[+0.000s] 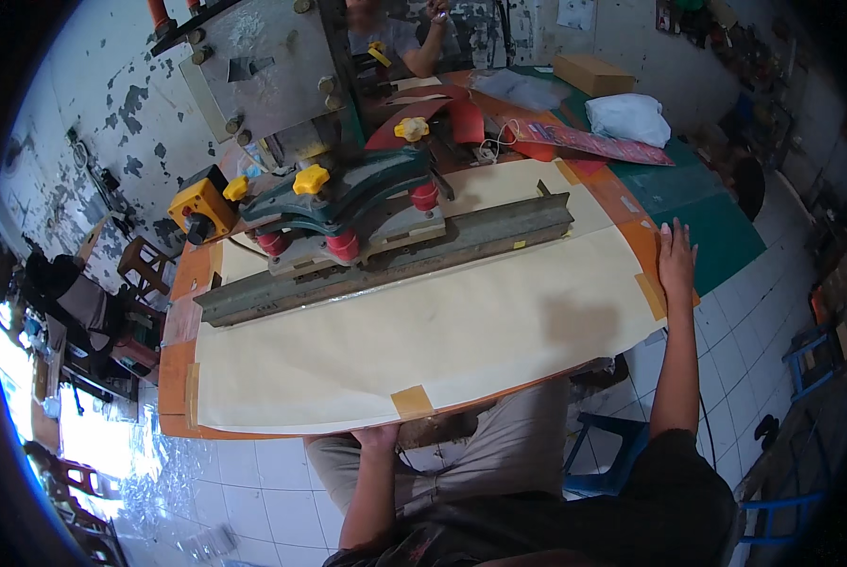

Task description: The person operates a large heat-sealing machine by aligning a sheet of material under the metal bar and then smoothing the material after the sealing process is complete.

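Note:
Cream paper (pixel 423 350) covers the orange-brown board (pixel 179 416) in front of me, with brown tape patches (pixel 411 401) along its edges. My right hand (pixel 676 260) lies along the board's right edge, fingers stretched out, holding nothing. At the near edge, my left hand (pixel 378 437) reaches beneath the board, and its fingers are hidden there. Across the paper runs a long grey metal bar (pixel 395 260). Behind it stands a press with a dark green head (pixel 357 194), yellow star knobs (pixel 312 180) and red bushings (pixel 342 248). The bar is nearer the press than my hands.
A yellow control box (pixel 202 210) with a black knob sits left of the press. Far right, a white plastic bag (pixel 628 120) and a cardboard box (pixel 593 74) rest on a green sheet (pixel 716 222). A blue stool (pixel 605 454) stands below. Another person (pixel 421 47) is behind the press.

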Demonstrator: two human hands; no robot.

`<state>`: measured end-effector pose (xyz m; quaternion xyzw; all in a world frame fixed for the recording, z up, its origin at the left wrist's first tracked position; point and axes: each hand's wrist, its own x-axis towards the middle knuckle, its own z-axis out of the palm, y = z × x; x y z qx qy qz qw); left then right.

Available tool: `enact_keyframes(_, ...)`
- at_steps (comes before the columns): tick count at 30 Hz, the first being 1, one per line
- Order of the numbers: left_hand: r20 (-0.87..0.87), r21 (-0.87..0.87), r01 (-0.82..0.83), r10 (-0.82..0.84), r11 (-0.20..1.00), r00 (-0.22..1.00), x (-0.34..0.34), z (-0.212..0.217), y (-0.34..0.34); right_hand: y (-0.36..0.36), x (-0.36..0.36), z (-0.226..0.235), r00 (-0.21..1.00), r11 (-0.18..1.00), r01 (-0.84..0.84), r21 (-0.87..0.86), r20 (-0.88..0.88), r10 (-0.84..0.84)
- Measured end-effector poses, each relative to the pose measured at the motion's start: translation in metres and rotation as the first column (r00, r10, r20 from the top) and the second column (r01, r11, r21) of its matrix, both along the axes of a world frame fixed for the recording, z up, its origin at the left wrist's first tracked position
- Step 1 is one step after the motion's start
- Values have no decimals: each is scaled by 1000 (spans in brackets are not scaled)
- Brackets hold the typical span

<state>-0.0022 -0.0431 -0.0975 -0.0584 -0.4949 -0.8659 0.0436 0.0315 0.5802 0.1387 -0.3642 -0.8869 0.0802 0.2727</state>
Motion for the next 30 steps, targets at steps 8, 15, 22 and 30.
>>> enact_keyframes(8,89,378,64,-105,924,990,1,8,5,-1,-1,1,1000,1000,14,-14,3,-13)
enact_keyframes(15,126,437,57,-124,898,984,0,2,1,0,0,0,1000,1000,11,-1,0,-11)
enact_keyframes(22,40,463,133,-171,876,984,0,5,1,0,0,1,1000,1000,1,-17,-11,-1)
enact_keyframes(30,46,579,126,-187,806,981,-9,-18,-8,3,0,-1,1000,1000,-11,-7,-15,11)
